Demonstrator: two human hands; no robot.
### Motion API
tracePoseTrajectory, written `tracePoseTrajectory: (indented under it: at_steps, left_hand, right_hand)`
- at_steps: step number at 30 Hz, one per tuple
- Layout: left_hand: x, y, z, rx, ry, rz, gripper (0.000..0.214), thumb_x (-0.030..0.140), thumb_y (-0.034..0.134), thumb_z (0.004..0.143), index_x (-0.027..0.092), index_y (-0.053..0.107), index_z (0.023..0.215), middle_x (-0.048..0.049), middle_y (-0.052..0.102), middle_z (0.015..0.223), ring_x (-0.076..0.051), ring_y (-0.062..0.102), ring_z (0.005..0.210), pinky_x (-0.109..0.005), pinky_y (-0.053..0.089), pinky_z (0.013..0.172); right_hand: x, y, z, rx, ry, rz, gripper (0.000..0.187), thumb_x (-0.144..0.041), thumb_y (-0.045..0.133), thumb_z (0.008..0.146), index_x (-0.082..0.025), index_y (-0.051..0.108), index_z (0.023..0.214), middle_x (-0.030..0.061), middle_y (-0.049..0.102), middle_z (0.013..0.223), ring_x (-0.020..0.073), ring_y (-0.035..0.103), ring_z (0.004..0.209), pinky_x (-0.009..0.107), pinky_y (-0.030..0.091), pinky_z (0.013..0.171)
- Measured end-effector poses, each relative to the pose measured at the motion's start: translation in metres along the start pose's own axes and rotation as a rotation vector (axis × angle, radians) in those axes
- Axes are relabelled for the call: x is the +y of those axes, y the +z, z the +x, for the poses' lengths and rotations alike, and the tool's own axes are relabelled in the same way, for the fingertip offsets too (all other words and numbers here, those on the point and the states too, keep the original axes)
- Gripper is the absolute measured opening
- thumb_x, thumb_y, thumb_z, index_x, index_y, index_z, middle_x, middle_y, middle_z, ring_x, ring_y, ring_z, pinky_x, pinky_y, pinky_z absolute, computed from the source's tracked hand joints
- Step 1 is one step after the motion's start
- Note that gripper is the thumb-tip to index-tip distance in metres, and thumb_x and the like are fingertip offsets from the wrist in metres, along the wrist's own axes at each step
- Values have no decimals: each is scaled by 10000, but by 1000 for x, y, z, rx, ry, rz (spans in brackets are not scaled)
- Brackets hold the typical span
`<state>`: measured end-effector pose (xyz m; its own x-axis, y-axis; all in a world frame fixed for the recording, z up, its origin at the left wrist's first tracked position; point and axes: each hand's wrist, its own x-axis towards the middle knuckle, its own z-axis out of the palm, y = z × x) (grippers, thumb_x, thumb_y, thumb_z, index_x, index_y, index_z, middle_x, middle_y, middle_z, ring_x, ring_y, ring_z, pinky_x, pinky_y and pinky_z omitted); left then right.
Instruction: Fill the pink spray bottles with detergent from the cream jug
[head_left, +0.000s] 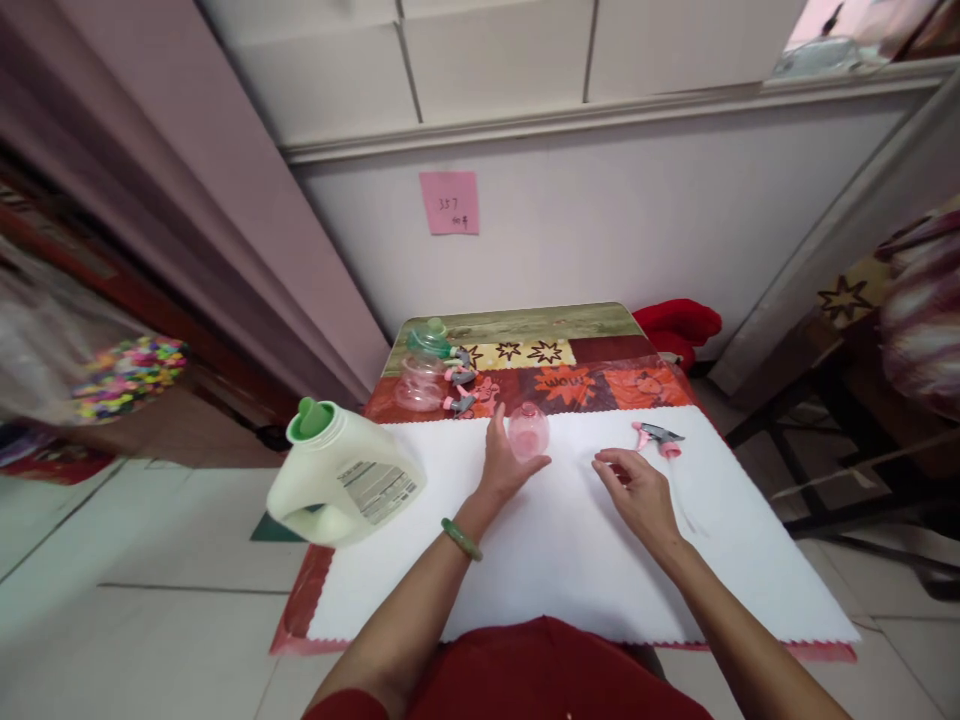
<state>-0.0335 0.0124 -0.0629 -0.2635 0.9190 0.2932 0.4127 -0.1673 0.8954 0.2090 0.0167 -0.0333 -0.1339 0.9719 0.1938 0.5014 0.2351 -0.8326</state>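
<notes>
A small round pink bottle (529,432), see-through and without a spray head, stands on the white cloth (555,560). My left hand (506,465), with a green bangle at its wrist, cups it from the left, thumb in front and fingers along the side. To the right of the bottle is my right hand (636,490), its thumb and forefinger tips drawn together. Nothing shows between them. Just beyond that hand lies a pink and grey spray trigger head (660,438) with its thin clear tube.
A large pale-green jug (345,475) with a green top is at the table's left. Behind it are a pink spray bottle (420,383) and a green one (429,338), on their sides. A patterned tablecloth (600,388) covers the far part. A stool (840,450) stands right.
</notes>
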Motion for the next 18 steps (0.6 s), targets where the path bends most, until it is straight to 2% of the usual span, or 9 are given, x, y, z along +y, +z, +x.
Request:
tracePoseTrajectory:
  at_steps: [3, 6, 8, 9, 11, 13, 15, 18]
  left_hand:
    - [19, -31, -32, 71, 109, 125, 911, 345, 784, 777, 233, 264, 1517, -212, 342, 1571, -376, 327, 1469, -584, 268, 1183]
    - [33, -85, -67, 193, 214, 267, 801, 257, 743, 809, 284, 291, 1470, -172, 386, 1533, -361, 322, 1472, -593, 208, 1206]
    - [38, -130, -86, 412, 349, 551, 807, 250, 764, 785, 284, 302, 1446, -179, 368, 1516, -393, 324, 1457, -622, 223, 1186]
    - [39, -154, -93, 532, 358, 645, 855, 252, 782, 765, 271, 279, 1457, -188, 327, 1532, -403, 295, 1465, -623, 216, 1187]
    - [37, -198, -106, 749, 278, 719, 930, 282, 790, 747, 222, 233, 1488, -211, 241, 1570, -400, 245, 1483, -606, 183, 1200]
    - [32, -232, -115, 905, 117, 654, 904, 312, 762, 761, 181, 248, 1494, -215, 260, 1561, -367, 244, 1479, -574, 153, 1210]
    - [24, -252, -121, 925, -64, 514, 840, 344, 767, 747, 177, 346, 1454, -195, 320, 1537, -343, 246, 1469, -538, 129, 1216]
    - [6, -262, -122, 827, -221, 340, 724, 388, 807, 695, 200, 514, 1330, -160, 497, 1404, -346, 395, 1358, -535, 242, 1165]
  right_hand:
    - [-21, 16, -5, -58, -71, 30, 271, -487, 584, 935, -255, 721, 961, 94, 723, 1093, 223, 699, 751, 372, 587, 667]
    - [-45, 37, -12, -119, -140, 91, 243, -461, 584, 945, -259, 717, 968, 102, 714, 1110, 214, 695, 735, 356, 587, 610]
    - [-61, 53, -18, -193, -199, 158, 216, -431, 589, 949, -258, 715, 978, 104, 711, 1111, 213, 704, 755, 357, 604, 633]
    - [-69, 62, -22, -237, -230, 196, 204, -416, 592, 950, -255, 715, 979, 105, 708, 1111, 211, 709, 761, 360, 613, 651]
    - [-84, 81, -30, -323, -283, 262, 190, -390, 593, 951, -247, 715, 975, 107, 703, 1111, 197, 711, 739, 363, 625, 670]
    - [-95, 100, -37, -394, -315, 306, 180, -377, 593, 948, -243, 713, 967, 106, 699, 1112, 183, 705, 693, 360, 628, 648]
    - [-102, 116, -42, -460, -334, 326, 171, -370, 595, 944, -248, 710, 975, 103, 696, 1124, 176, 703, 672, 359, 625, 630]
    - [-106, 134, -45, -555, -353, 323, 165, -364, 601, 935, -251, 705, 998, 97, 684, 1159, 173, 709, 688, 365, 620, 647]
